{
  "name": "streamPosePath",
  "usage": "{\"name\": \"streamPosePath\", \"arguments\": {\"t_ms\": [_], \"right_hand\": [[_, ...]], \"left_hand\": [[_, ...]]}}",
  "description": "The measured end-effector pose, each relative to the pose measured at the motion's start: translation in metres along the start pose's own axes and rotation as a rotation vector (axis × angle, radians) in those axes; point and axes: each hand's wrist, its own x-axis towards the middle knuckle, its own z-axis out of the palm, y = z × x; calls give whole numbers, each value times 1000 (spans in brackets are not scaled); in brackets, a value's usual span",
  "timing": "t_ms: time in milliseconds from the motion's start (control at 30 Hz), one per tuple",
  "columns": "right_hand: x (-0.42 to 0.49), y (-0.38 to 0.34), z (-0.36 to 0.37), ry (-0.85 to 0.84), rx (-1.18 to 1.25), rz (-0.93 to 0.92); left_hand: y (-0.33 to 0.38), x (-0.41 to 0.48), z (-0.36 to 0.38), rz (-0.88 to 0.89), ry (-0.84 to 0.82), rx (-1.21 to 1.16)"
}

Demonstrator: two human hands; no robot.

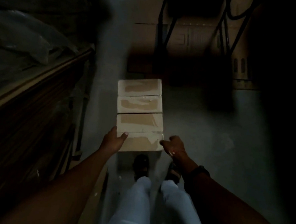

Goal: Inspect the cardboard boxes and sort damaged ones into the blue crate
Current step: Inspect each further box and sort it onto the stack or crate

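Dim light, view straight down. Grey concrete floor (206, 127) fills the middle and right of the frame.

Left edge: a long rack (37, 82) with a pale front rail runs diagonally from lower left towards upper centre. Crumpled clear plastic sheeting (24, 31) lies on it, upper left.

Upper centre to upper right: large brown cartons (193, 40) stand on the floor. Dark thin frame legs (163, 31) cross in front of them. Detail there is lost in shadow.

Centre of frame: two taped cardboard boxes, end to end and touching, each with a glossy tape seam across its top. The far box (139, 94) sits higher in the frame. The near box (140, 127) sits just below it, its lower edge above the person's feet. I cannot tell whether the boxes rest on the floor or are lifted.

Bottom centre: two legs in pale trousers (134, 201), feet in dark sandals (140, 164), just below the near box.

Left hand (113, 141): holding the near box at its left edge. Palm against the side, thumb (125, 134) laid over the top face.

Right hand (174, 145): at the near box's right edge, fingers curled, one fingertip meeting the corner. Cannot tell whether it grips the box or only touches it.

Dark wristband (199, 170) on the right wrist.
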Motion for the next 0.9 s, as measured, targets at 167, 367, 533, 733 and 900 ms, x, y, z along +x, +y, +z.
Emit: {"name": "streamPosePath", "arguments": {"t_ms": [167,367,533,733,900], "right_hand": [[32,27,22,59,30,35],[78,53,50,34,-42,38],[124,58,77,60,8,30],[180,60,120,66,94,62],[218,55,143,145,143,37]], "left_hand": [[-31,34,23,-24,-36,-35],[-65,76,48,-38,-23,-68],[-89,125,69,-103,6,-149],[-114,182,90,-179,40,-294],[-134,225,99,-234,73,-316]]}}
